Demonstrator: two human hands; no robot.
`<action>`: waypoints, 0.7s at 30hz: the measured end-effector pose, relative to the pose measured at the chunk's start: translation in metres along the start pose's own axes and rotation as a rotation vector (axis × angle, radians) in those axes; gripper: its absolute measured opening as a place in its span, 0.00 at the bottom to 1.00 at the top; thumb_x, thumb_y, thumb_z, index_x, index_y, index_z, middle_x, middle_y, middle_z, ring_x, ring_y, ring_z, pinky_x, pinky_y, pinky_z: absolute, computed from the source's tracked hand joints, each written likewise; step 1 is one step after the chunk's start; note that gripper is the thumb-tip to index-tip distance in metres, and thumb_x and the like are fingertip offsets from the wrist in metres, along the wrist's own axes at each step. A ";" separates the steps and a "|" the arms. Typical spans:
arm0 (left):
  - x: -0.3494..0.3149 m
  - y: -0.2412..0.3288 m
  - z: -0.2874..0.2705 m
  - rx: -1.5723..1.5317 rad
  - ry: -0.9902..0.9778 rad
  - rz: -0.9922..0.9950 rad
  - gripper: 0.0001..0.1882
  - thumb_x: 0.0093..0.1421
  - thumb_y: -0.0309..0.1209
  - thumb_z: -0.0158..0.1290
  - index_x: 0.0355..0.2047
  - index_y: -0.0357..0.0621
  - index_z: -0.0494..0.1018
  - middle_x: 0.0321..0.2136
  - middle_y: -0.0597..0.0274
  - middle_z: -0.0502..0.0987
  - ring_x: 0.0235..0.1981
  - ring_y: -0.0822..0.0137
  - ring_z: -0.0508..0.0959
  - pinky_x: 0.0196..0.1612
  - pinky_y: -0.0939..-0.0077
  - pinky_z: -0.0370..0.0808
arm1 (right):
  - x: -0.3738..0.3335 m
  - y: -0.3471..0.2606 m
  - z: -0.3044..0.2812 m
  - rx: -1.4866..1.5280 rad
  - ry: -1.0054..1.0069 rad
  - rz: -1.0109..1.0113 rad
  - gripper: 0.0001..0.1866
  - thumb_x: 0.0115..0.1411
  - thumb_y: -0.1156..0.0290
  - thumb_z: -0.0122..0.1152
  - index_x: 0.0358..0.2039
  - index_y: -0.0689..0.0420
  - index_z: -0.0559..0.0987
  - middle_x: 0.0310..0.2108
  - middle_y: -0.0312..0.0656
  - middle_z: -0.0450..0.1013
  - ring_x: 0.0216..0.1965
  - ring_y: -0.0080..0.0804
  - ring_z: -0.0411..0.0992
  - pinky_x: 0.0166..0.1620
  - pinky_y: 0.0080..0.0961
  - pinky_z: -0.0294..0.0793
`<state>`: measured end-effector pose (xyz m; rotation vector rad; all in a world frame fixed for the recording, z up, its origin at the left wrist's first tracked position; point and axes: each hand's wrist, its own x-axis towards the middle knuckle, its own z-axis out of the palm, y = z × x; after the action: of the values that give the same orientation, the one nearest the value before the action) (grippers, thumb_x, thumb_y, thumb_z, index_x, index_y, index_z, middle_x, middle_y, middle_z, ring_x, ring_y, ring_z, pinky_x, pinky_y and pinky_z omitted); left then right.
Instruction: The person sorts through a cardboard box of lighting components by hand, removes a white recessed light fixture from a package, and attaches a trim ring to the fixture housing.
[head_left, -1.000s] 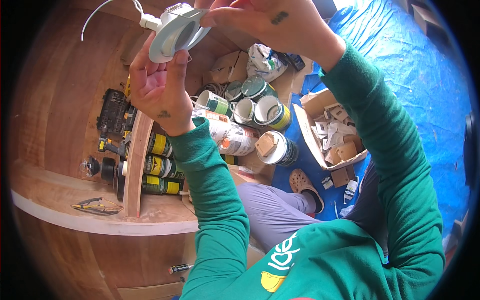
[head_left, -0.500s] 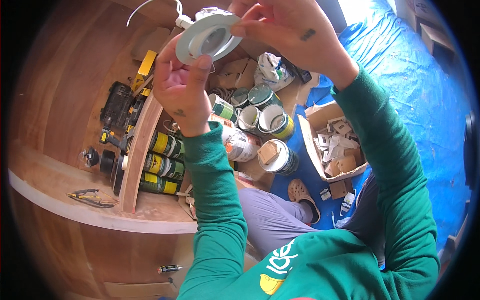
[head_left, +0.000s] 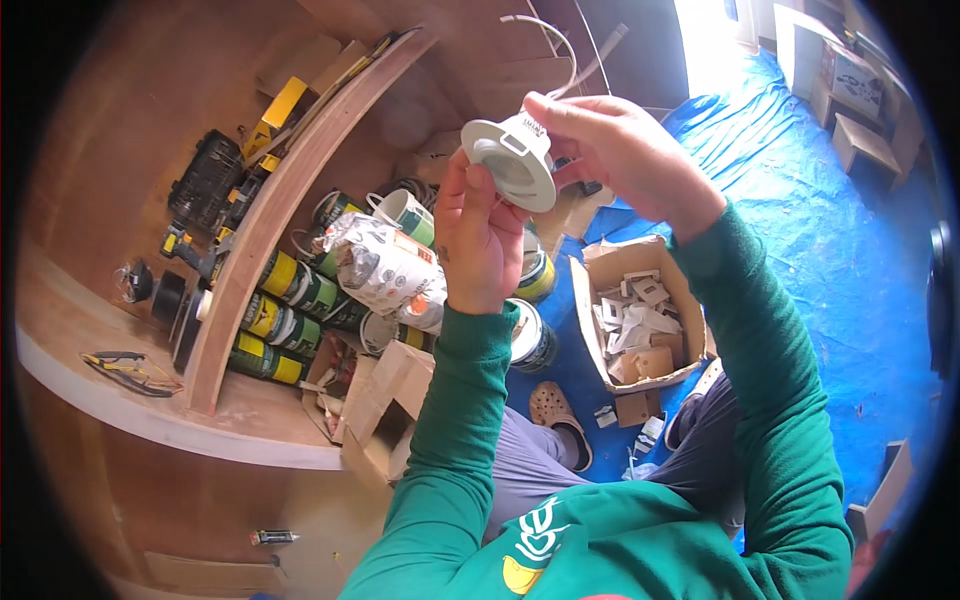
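Note:
A white recessed downlight (head_left: 497, 158) with a round flange is held up in front of me, tilted. My left hand (head_left: 480, 235) is closed on the flange's lower left side, thumb on its face. On the right, my right hand (head_left: 630, 150) pinches the back of the fitting, fingers closed around its body by the cable end. A thin white cable (head_left: 573, 60) curls up and away behind the fitting. The right fingertips are partly hidden behind the downlight.
An open cardboard box (head_left: 590, 325) of white and brown scraps stands on blue sheeting (head_left: 800, 270). Left of it are paint buckets (head_left: 533, 345) and a white sack (head_left: 385, 265). A wooden shelf (head_left: 290, 150) holds a cordless drill (head_left: 185, 250) and pliers (head_left: 130, 368).
Both hands have carried the downlight to the right and slightly down. Its face has turned, and the right hand has shifted from the rim to the back. My view has swung too.

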<state>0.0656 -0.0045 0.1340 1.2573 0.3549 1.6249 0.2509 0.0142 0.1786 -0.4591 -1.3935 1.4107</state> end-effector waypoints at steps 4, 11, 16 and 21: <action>-0.017 -0.012 -0.013 -0.239 -0.096 -0.122 0.30 0.75 0.52 0.43 0.62 0.38 0.68 0.52 0.47 0.80 0.43 0.60 0.85 0.39 0.69 0.86 | -0.004 0.022 0.011 0.064 0.029 0.018 0.20 0.65 0.55 0.69 0.44 0.62 0.83 0.40 0.40 0.79 0.40 0.26 0.78 0.48 0.25 0.79; -0.037 -0.040 -0.030 -0.496 -0.053 -0.289 0.28 0.77 0.51 0.38 0.64 0.45 0.67 0.52 0.45 0.79 0.43 0.51 0.85 0.45 0.62 0.84 | -0.005 0.046 0.007 0.254 0.119 -0.030 0.16 0.69 0.60 0.64 0.47 0.60 0.80 0.40 0.40 0.79 0.39 0.26 0.79 0.45 0.24 0.81; -0.047 -0.046 -0.034 -0.636 0.062 -0.345 0.22 0.76 0.46 0.42 0.61 0.49 0.70 0.37 0.57 0.78 0.36 0.61 0.81 0.40 0.67 0.79 | 0.003 0.049 0.000 0.307 0.220 -0.082 0.16 0.71 0.61 0.61 0.48 0.62 0.79 0.43 0.41 0.79 0.44 0.31 0.81 0.47 0.29 0.83; -0.050 -0.051 -0.041 -0.652 0.038 -0.358 0.20 0.76 0.45 0.42 0.58 0.48 0.72 0.30 0.63 0.73 0.29 0.66 0.76 0.34 0.71 0.74 | -0.011 0.063 -0.015 0.255 0.206 0.012 0.14 0.71 0.63 0.59 0.47 0.62 0.77 0.42 0.43 0.78 0.45 0.34 0.81 0.47 0.32 0.85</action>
<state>0.0549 -0.0096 0.0522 0.6255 0.0506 1.3008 0.2422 0.0267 0.1147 -0.4330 -1.0313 1.4828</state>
